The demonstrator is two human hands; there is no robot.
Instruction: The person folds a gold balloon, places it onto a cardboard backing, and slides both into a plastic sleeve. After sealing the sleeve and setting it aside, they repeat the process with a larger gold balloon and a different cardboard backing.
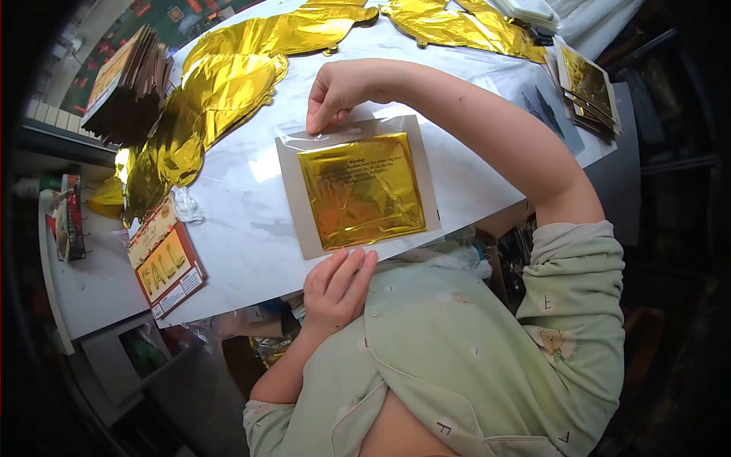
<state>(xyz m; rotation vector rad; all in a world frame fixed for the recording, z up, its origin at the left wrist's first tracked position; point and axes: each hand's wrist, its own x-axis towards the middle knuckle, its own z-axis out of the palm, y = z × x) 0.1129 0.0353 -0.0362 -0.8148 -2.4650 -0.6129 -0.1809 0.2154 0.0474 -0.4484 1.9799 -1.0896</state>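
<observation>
A flat clear plastic bag (289,179) with a greyish card in it lies on the table, and a folded gold foil piece (365,202) shows through. Small dark print headed "Warning" runs across its front. At the bag's far edge, my right hand (343,95) has its thumb and fingers closed on the clear plastic flap. My left hand (335,289) rests at the near edge, fingers stretched out and touching or almost touching the bag; the fingers grip nothing visible.
Gold foil balloons (228,84) curve along the table's far and left sides. A stack of cards (129,84) stands at far left, with a "FALL" card (166,263) nearer me. More packages (586,87) lie at right. The white marbled table (236,266) ends close to my body.
</observation>
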